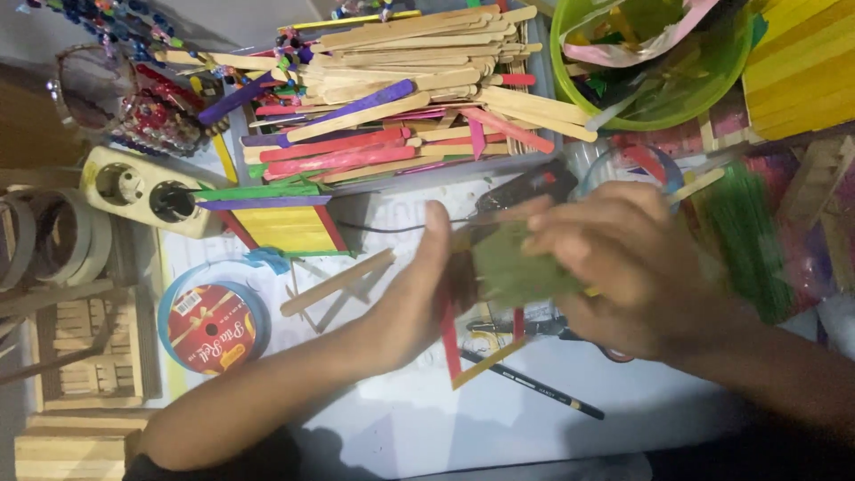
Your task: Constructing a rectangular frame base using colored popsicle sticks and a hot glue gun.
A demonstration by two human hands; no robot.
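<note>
the person's left hand (419, 298) and right hand (614, 267) clasp a green stick panel (517, 272) between them above the table's middle, seemingly mid-assembly; fitting another stick would call for a steady hold. a round red ribbon spool (214, 330) with a white label lies near the left edge, a green tub (712, 93) at the far right corner.
</note>
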